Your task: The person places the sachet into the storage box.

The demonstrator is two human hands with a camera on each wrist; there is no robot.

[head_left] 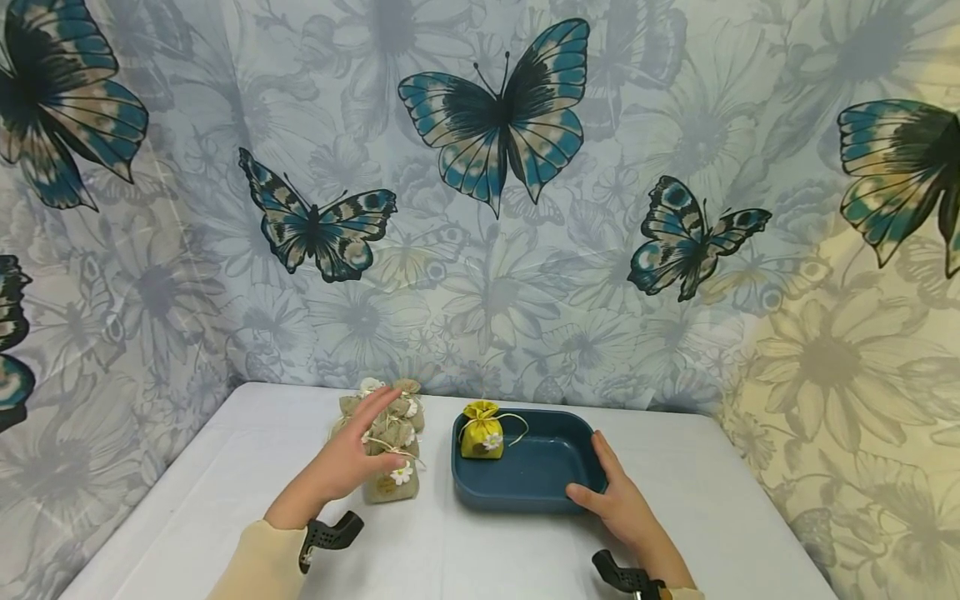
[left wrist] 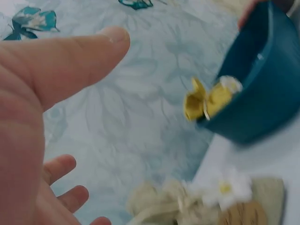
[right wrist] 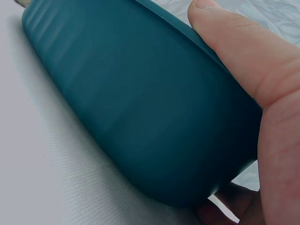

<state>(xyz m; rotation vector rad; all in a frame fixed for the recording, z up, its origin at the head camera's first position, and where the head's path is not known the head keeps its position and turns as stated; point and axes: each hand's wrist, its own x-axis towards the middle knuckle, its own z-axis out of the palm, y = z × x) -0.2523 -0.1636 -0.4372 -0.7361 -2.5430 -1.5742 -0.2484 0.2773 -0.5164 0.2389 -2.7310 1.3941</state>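
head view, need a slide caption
Right hand holds a blue tray containing one yellow pouch; open left hand near beige pouches.

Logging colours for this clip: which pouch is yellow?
The yellow pouch is inside the blue tray, at its left end; the beige pouches are outside, by the left hand.

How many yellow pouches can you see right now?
1: the yellow pouch stands inside the blue tray, at its left end. Beige pouches cluster partly behind the left hand, so another yellow one could be hidden there.
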